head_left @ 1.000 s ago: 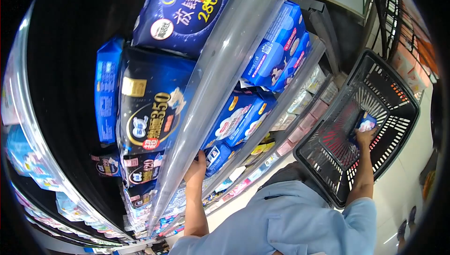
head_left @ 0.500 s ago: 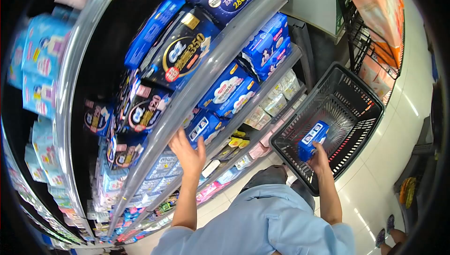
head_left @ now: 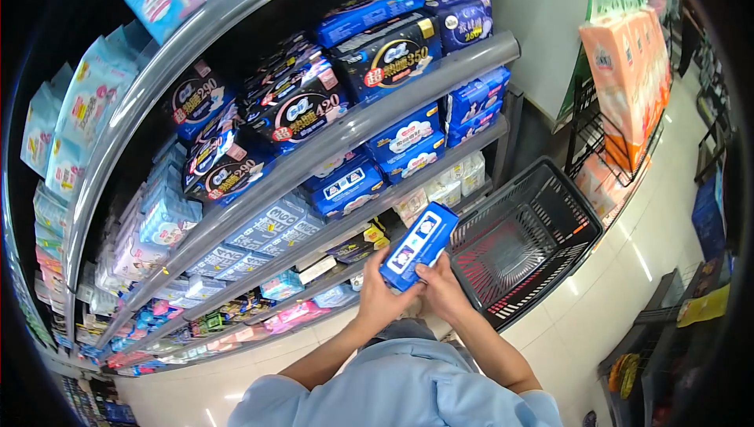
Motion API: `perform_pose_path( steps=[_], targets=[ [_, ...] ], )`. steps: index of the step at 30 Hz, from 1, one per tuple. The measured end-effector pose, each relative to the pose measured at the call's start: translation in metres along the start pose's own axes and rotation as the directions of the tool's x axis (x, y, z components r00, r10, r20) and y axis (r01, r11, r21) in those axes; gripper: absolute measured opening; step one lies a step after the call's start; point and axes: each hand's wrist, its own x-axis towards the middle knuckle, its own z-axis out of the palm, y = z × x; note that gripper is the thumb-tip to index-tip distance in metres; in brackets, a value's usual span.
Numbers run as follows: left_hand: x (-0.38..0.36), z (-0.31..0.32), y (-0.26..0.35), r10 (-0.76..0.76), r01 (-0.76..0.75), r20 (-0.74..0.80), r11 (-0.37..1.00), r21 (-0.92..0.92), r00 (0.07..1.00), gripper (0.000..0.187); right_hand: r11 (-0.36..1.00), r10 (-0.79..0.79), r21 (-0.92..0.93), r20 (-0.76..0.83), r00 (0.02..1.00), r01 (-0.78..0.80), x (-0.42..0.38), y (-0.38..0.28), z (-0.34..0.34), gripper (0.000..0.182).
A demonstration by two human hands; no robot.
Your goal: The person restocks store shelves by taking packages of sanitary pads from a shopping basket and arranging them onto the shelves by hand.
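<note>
A blue package (head_left: 420, 246) with a white label panel is held between both hands, in front of the body and beside the basket's left edge. My left hand (head_left: 382, 293) grips its lower left end, fingers wrapped against it. On the lower right side, my right hand (head_left: 444, 290) holds the package with the thumb on its face. The black plastic basket (head_left: 581, 203) stands to the right, and no package shows in it. Similar blue packages (head_left: 343, 184) lie on the shelf to the left.
Curved shelves with a grey front rail (head_left: 377, 105) fill the left side, holding dark packages (head_left: 302, 109) and light blue ones (head_left: 169, 219). Orange packs (head_left: 624, 66) stand on a black wire rack behind the basket. Another rack (head_left: 656, 325) is at the lower right.
My right hand has lifted the blue package out of the basket and moved left with it. My left hand has left the shelf edge and taken hold of the package. The view has turned.
</note>
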Motion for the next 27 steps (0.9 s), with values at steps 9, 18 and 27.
perform_pose_path(
  steps=[9,18,27],
  targets=[
    [0.059,-0.074,-0.042,-0.139,0.096,-0.160,0.964,-0.247,0.977,0.061,0.943,-0.174,-0.272,0.085,0.981,0.191,0.048,0.003,0.053,0.084],
    [0.078,-0.095,-0.056,-0.134,0.062,-0.158,0.918,-0.392,0.978,0.061,0.901,-0.269,-0.335,0.072,0.960,0.278,0.076,0.001,0.087,0.077],
    [0.084,-0.095,-0.059,-0.109,0.032,-0.089,0.789,-0.613,0.990,0.064,0.890,-0.296,-0.354,0.032,0.955,0.288,0.079,0.001,0.090,0.072]
  ],
)
